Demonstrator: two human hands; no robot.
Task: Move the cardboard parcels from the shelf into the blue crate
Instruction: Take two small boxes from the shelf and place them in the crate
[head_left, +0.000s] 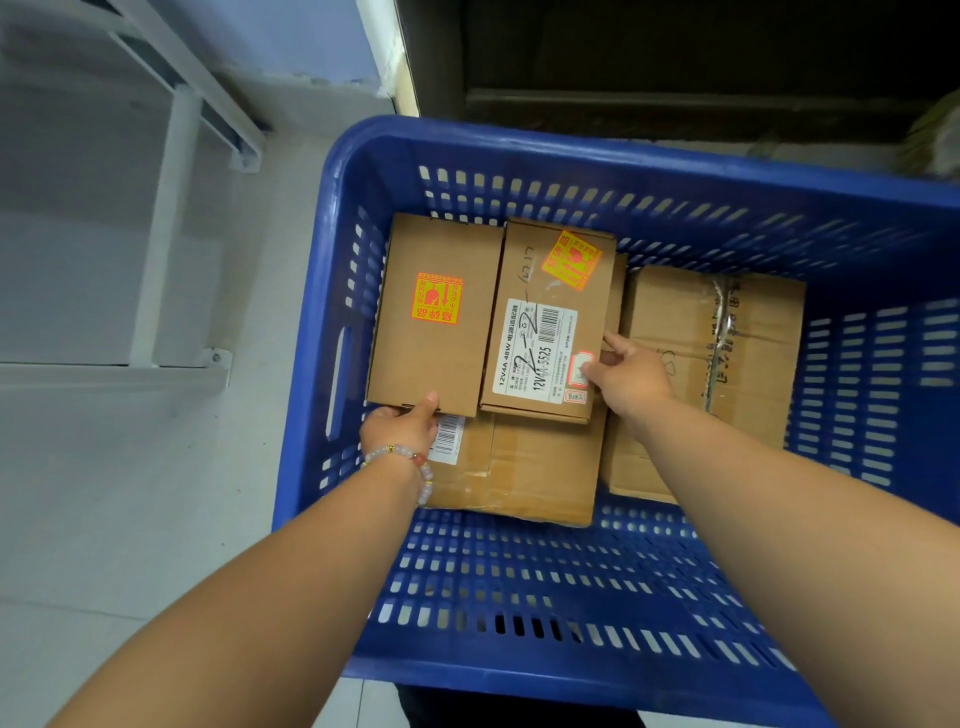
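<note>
The blue crate (519, 150) fills the middle of the view, with several cardboard parcels inside. My left hand (402, 428), with a bead bracelet at the wrist, grips the near edge of a plain parcel with an orange sticker (436, 312). My right hand (631, 376) holds the right near corner of a parcel with a white label (550, 322). These two lie side by side on top of a larger taped parcel (519, 467). Another large parcel (717, 364) lies at the right on the crate floor.
A white metal shelf frame (171, 208) stands at the left on the pale tiled floor (104, 493). A dark recess (675, 62) lies beyond the crate's far rim. The near part of the crate floor (545, 571) is bare.
</note>
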